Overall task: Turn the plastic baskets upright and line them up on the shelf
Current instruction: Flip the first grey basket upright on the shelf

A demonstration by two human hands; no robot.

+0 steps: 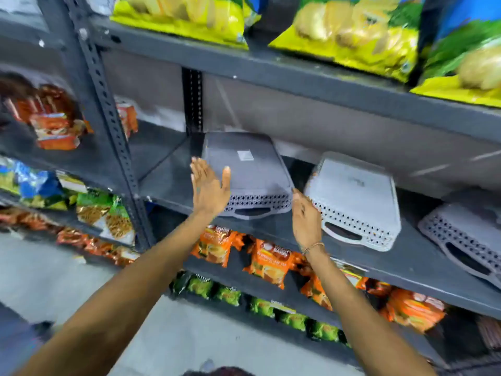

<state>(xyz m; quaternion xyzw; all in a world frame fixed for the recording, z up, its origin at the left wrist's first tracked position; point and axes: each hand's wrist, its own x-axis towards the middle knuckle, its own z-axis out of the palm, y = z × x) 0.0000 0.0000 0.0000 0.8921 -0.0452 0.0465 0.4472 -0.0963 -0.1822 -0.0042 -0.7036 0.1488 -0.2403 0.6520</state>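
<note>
Baskets lie upside down at frame centre: dark grey basket (245,169) flanked by left hand (210,187), fingers straight and together, and right hand (306,221), fingers unclear; light grey basket (355,196) just beside.

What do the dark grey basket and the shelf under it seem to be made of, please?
Dark grey basket: moulded plastic, matte, judging by its perforated wall and cut-out handle. Shelf: probably painted metal, dark grey with a faint sheen, bolted to perforated uprights.

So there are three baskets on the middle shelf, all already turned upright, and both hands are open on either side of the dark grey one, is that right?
Not quite. The head view shows all three upside down, flat bottoms up: the dark grey basket, the light grey basket and the third basket. The rest holds: the left hand and right hand are open on either side of the dark one.
</note>
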